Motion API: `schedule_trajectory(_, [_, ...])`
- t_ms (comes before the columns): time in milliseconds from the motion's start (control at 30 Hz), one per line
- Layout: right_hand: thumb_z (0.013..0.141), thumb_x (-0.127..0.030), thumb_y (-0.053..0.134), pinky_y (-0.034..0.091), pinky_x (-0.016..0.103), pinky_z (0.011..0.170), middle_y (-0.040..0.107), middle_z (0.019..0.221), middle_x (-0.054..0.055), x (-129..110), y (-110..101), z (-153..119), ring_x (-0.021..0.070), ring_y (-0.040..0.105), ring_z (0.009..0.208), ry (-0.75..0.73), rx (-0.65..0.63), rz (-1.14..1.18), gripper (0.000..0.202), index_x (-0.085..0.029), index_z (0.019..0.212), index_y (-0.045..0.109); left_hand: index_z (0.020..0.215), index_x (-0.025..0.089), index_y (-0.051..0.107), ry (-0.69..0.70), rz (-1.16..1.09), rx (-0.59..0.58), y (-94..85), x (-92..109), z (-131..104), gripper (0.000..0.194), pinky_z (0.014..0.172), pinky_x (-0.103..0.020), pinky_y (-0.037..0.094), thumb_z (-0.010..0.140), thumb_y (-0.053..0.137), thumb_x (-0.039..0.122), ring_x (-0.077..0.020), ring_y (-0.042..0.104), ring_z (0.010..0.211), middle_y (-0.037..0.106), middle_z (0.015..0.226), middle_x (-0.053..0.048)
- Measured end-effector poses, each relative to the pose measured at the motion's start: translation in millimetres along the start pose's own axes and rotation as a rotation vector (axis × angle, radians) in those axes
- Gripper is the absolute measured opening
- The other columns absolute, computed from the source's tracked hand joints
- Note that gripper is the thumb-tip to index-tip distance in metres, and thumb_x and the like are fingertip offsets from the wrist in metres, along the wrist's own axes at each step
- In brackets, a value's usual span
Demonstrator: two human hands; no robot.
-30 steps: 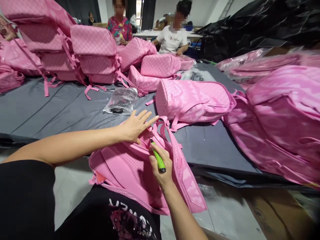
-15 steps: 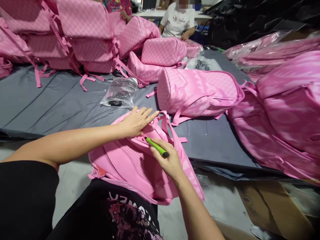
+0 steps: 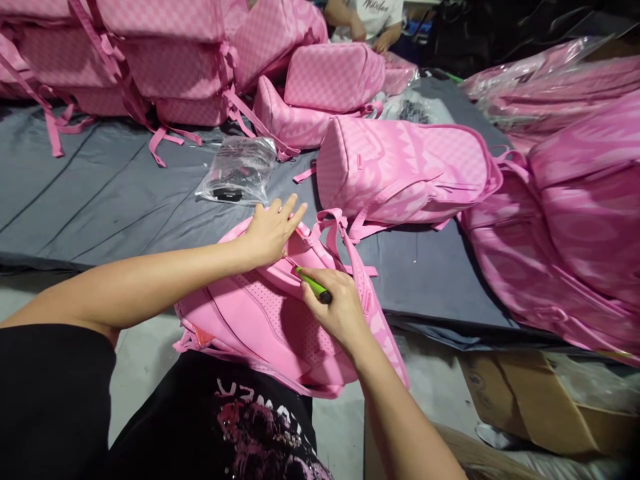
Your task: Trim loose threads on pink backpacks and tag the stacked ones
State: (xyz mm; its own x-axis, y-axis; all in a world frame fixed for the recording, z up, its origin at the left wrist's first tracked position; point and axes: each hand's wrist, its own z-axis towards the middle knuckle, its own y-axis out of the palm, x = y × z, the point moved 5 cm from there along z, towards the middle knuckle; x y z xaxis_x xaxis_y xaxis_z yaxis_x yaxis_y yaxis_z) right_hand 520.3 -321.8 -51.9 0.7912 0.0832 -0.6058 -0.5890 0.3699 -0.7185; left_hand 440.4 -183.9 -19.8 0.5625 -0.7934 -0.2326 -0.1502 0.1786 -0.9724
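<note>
A pink backpack point(image 3: 240, 313) lies with its perforated back panel upward, between my body and the table edge. My left hand point(image 3: 273, 233) presses on its upper part, palm down and fingers spread. In my right hand point(image 3: 337, 307) is a green pen-like tool point(image 3: 314, 285) with a black butt end. Its front end points at the backpack's fabric, close to my left thumb. The very tip is too small to make out, so I cannot tell what kind of tool it is. A loose pink strap point(image 3: 350, 243) loops up on the right.
Beyond my hands, a clear plastic bag point(image 3: 240, 170) with dark items lies on the grey-covered table point(image 3: 135, 193). Another pink backpack point(image 3: 405, 167) lies behind, and stacked ones point(image 3: 170, 73) fill the back left. A person point(image 3: 375, 20) stands across the table. Cardboard point(image 3: 530, 400) is below right.
The view has tilted down slightly, so the far things sit higher. My right hand and the green tool have shifted slightly along the backpack; my left hand stays spread on it.
</note>
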Motion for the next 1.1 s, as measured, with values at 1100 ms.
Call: schedule_trajectory(1100, [0.084, -0.020, 0.055, 0.051, 0.043, 0.088, 0.076, 0.103, 0.007, -24.0, 18.0, 9.1, 0.0257, 0.071, 0.092, 0.101, 0.021, -0.103, 0.029, -0.021, 0.107, 0.071, 0.151, 0.016, 0.027, -0.011, -0.065, 0.015, 6.5, -0.9, 4.5, 0.083, 0.092, -0.046, 0.044, 0.082, 0.067, 0.035, -0.0343, 0.039, 0.128, 0.023, 0.160, -0.016])
